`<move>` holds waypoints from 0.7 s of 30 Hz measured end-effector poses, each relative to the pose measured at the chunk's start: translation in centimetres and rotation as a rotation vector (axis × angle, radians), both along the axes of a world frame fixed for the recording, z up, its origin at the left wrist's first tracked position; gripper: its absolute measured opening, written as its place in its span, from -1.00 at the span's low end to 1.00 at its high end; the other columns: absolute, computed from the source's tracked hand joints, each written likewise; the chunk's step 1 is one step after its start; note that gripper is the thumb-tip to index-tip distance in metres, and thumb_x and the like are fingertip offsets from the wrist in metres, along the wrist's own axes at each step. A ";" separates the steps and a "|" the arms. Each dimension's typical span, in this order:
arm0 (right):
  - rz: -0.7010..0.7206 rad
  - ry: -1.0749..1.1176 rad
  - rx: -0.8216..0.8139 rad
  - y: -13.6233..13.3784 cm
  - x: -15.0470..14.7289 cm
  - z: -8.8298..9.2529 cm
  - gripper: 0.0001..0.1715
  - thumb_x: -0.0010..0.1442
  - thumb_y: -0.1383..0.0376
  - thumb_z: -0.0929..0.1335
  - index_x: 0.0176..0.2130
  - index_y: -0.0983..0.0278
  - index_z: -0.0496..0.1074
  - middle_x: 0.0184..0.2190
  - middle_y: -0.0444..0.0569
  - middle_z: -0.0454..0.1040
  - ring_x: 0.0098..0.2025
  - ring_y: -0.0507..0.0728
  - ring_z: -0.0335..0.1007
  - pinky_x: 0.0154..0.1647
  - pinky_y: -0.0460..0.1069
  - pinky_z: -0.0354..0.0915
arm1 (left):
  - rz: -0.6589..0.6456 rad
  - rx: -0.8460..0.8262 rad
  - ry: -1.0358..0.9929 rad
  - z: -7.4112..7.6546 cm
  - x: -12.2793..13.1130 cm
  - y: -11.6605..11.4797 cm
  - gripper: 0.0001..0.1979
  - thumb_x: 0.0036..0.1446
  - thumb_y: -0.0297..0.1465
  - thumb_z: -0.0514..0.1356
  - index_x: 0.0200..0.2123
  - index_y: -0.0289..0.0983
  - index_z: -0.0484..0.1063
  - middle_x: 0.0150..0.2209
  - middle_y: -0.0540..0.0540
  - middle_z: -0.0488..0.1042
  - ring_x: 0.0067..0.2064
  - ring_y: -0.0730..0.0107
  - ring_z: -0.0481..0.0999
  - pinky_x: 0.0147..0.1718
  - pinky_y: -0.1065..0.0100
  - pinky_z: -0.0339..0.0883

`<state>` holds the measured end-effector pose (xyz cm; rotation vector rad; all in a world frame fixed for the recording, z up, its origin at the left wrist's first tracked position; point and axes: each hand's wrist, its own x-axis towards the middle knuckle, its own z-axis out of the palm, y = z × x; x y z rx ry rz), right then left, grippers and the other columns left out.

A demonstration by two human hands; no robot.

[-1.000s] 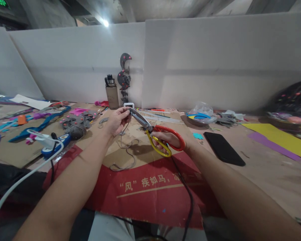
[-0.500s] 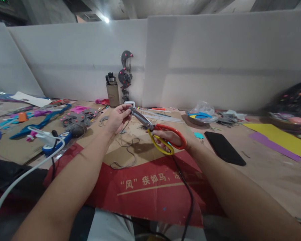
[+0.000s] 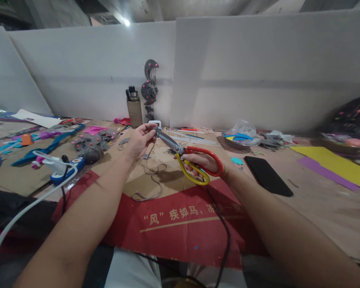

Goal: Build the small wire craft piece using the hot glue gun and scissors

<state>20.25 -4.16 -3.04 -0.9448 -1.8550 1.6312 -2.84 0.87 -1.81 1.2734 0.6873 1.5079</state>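
My right hand point(image 3: 206, 161) is wrapped through the handles of a pair of scissors point(image 3: 171, 143), one handle red and the other yellow. The blades point up and to the left, with their tips right beside the fingers of my left hand point(image 3: 140, 141). Those fingers are pinched on a small grey piece, partly hidden by the fingers and the blade tips. From there a grey yarn point(image 3: 161, 185) hangs down and lies in loose curves over the brown and red cardboard point(image 3: 180, 240).
A black phone point(image 3: 268, 176) lies right of my right hand. To the left are a blue-and-white power strip point(image 3: 75, 165) and a grey yarn ball point(image 3: 91, 154). A bottle point(image 3: 135, 110) stands at the back by the white panel point(image 3: 258, 72). Yellow sheet point(image 3: 333, 166) lies at right.
Almost nothing differs. Both hands and the scissors hold nearly the same place, and the view has shifted very slightly.
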 end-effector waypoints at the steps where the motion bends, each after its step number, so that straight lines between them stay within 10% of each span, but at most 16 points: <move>1: 0.005 0.014 -0.017 0.0 0.0 -0.1 -0.62 0.16 0.05 0.26 -0.19 0.29 0.34 -0.60 -0.18 0.30 -0.67 -0.04 0.20 -0.74 -0.13 0.13 | 0.003 -0.002 -0.003 0.0 0.0 0.0 -0.83 -0.06 -0.56 0.29 -0.31 -0.34 0.45 -0.45 -0.02 0.43 -0.55 0.62 0.33 -0.56 0.53 0.22; 21: 0.003 -0.038 0.131 0.7 0.3 -0.6 -0.69 0.19 0.09 0.26 -0.34 0.29 0.35 -0.62 -0.20 0.27 -0.68 -0.08 0.15 -0.71 -0.15 0.11 | -0.056 -0.046 -0.012 -0.1 -0.2 0.2 -0.81 -0.07 -0.52 0.31 -0.29 -0.34 0.49 -0.48 -0.02 0.44 -0.56 0.62 0.34 -0.55 0.52 0.23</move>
